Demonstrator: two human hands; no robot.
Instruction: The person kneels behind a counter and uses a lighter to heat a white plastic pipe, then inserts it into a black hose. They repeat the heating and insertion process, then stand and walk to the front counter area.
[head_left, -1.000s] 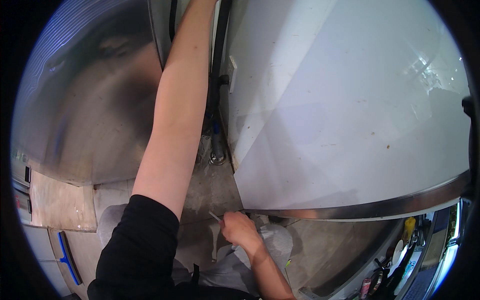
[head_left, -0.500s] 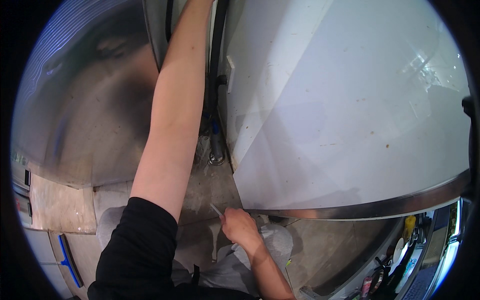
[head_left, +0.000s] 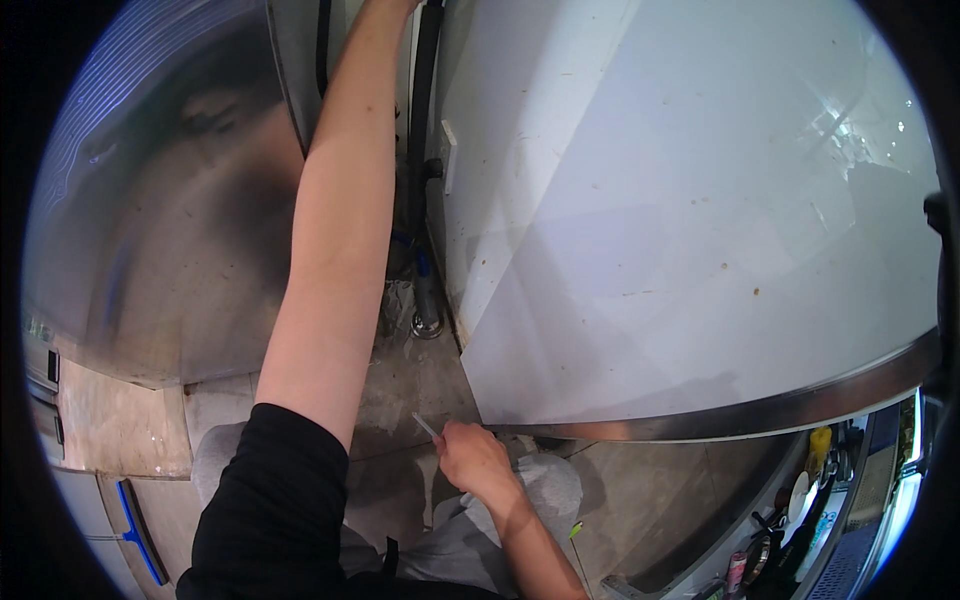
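My left arm (head_left: 340, 230) reaches up and away through the middle, beside a black pipe (head_left: 422, 110). The left hand lies past the top edge, so its fingers do not show. Low in the middle, my right hand (head_left: 473, 460) is closed around a thin, pale, stick-like piece (head_left: 426, 427). Its tip points up and left, and the rest is hidden in the fist; I cannot make out its kind. This hand is held over my grey-clad knee (head_left: 552, 482), near the lower corner of a white panel (head_left: 620, 300).
A shiny metal panel (head_left: 180, 240) stands on the left. The pipe reaches a round metal floor fitting (head_left: 427, 325), with a blue part (head_left: 421, 262) on it. A blue squeegee (head_left: 138, 530) is at lower left. Kitchen tools, one with a yellow handle (head_left: 820, 440), are at lower right.
The view has shifted a little, so the panels and pipe sit slightly farther left and lower. My right hand still grips the pale piece, and my left arm stays raised.
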